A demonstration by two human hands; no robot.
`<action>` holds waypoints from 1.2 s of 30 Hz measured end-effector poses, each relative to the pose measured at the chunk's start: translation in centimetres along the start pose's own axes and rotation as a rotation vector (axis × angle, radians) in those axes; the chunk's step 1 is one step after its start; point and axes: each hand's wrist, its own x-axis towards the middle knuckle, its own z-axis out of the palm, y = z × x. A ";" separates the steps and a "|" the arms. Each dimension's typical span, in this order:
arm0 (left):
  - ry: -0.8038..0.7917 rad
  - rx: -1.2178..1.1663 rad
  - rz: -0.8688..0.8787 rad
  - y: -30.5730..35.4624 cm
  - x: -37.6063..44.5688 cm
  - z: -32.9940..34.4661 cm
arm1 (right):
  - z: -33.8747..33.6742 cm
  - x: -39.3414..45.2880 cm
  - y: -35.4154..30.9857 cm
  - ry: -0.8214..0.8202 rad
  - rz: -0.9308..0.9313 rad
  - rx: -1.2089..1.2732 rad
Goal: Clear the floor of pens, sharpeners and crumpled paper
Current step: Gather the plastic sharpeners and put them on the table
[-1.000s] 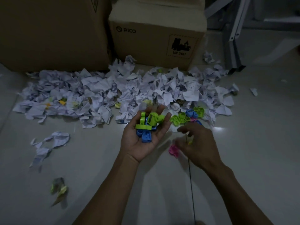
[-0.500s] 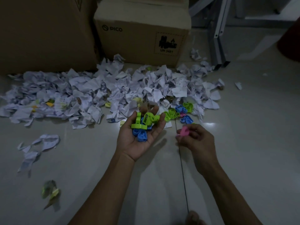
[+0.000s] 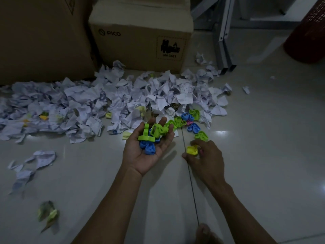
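My left hand (image 3: 143, 152) lies palm up above the floor, cupping several green and blue plastic sharpeners (image 3: 151, 136). Just to its right, my right hand (image 3: 206, 158) is low over the tiles, its fingers curled round a yellow sharpener (image 3: 192, 150), with a bit of pink showing behind it. More green and blue sharpeners (image 3: 192, 126) lie on the floor beyond my right hand, at the edge of a wide heap of crumpled white paper (image 3: 98, 104). No pens are visible.
Two cardboard boxes (image 3: 140, 41) stand behind the heap. A red basket (image 3: 309, 37) is at the far right, metal frame legs (image 3: 224, 43) beside it. Loose paper scraps (image 3: 33, 162) and a green crumple (image 3: 48, 213) lie at the left. My toes (image 3: 204, 233) show below.
My right hand lifted a pink sharpener off the floor, then dropped back to the tiles and now grips a yellow one. My left hand stayed cupped with its load.
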 end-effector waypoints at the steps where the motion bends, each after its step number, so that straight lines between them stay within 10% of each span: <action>1: 0.002 0.005 0.000 0.0 0.0 0.0 | -0.1 0.0 0.0 0.015 -0.013 -0.004; 4: 0.013 0.011 0.000 0.1 -0.1 -0.2 | -0.2 -0.1 0.5 0.054 -0.018 0.145; 11: 0.022 0.018 -0.017 -0.5 0.0 -0.1 | -3.8 1.6 -0.4 -0.180 0.632 1.522; 15: 0.021 0.028 -0.035 -1.0 0.1 0.0 | -4.5 2.3 0.0 -0.209 0.658 1.708; 19: 0.027 0.024 -0.047 -1.1 0.0 0.0 | -3.7 3.3 0.2 -0.166 0.740 1.442; 23: 0.044 0.023 -0.039 -1.0 -0.2 0.0 | -2.2 3.1 0.3 0.137 0.254 0.375; 26: 0.052 0.029 -0.034 -1.1 -0.3 0.2 | -2.1 3.2 0.0 0.066 0.199 -0.004; 32: 0.063 0.042 -0.024 -1.0 -0.5 0.2 | -2.1 3.6 -0.2 0.081 0.156 -0.064; 36: 0.064 0.040 -0.024 -0.9 -0.5 0.2 | -3.0 3.3 -0.8 0.049 0.356 0.676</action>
